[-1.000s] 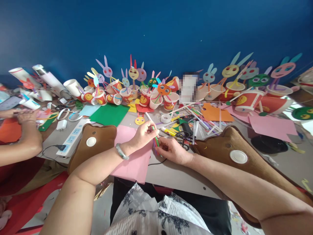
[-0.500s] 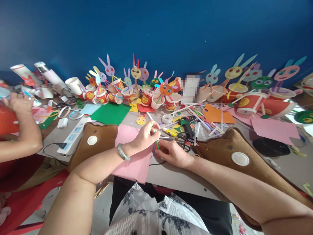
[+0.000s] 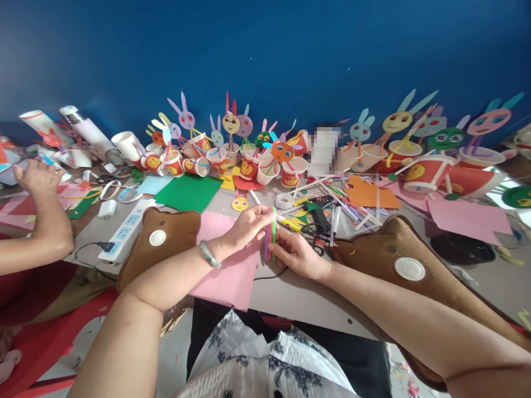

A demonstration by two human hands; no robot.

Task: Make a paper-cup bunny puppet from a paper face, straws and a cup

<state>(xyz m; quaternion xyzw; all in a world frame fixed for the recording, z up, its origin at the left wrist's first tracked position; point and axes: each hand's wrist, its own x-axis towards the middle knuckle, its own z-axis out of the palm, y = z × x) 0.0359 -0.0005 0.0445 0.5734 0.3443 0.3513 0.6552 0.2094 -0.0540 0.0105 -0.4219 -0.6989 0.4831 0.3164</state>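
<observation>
Both my hands meet over the pink paper sheet (image 3: 226, 276) at the table's near edge. My left hand (image 3: 248, 225), with a jade bangle on its wrist, pinches the top of a small bundle of coloured paper strips (image 3: 270, 239) in green, purple and red. My right hand (image 3: 295, 255) grips the lower end of the same bundle, which stands nearly upright between them. A white straw (image 3: 254, 197) lies just behind my left fingers.
Rows of paper cups with bunny faces (image 3: 232, 149) line the blue wall. Loose straws, markers and scissors (image 3: 327, 213) lie behind my hands. Two brown pads (image 3: 166, 240) flank me. A power strip (image 3: 122, 231) sits left. Another person's arm (image 3: 39, 221) works at far left.
The strips were low and tilted between my fingers; now the bundle is raised upright and gathered. The other person's hand at left lifted from the table.
</observation>
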